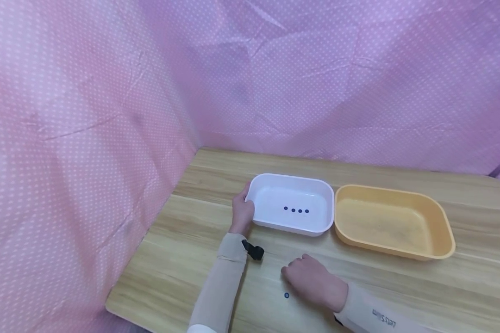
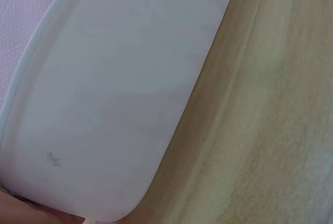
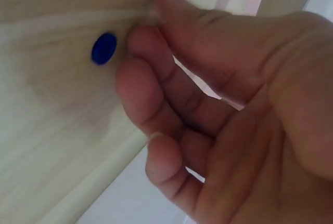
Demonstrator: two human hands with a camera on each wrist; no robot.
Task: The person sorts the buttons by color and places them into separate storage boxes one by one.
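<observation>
My left hand point(image 1: 242, 213) grips the left end of a white plastic tub point(image 1: 291, 226), thumb at its rim. The tub's long side wall point(image 2: 119, 78) fills much of the left wrist view. Several small dark-blue discs point(image 1: 293, 210) lie in a row on the tub's floor. Low over the table in front of the tub is my right hand point(image 1: 312, 280), fingers curled. One blue disc point(image 1: 286, 295) lies on the table beside it. In the right wrist view a blue disc point(image 3: 104, 48) shows just past the fingertips. Blur at thumb and index tip hides whether they pinch anything.
A yellow plastic tub point(image 1: 383, 226) stands right against the white tub's right end. Both stand on a wooden table point(image 1: 183, 245) whose left edge slopes down toward me. Pink dotted cloth point(image 1: 275, 83) hangs behind and to the left.
</observation>
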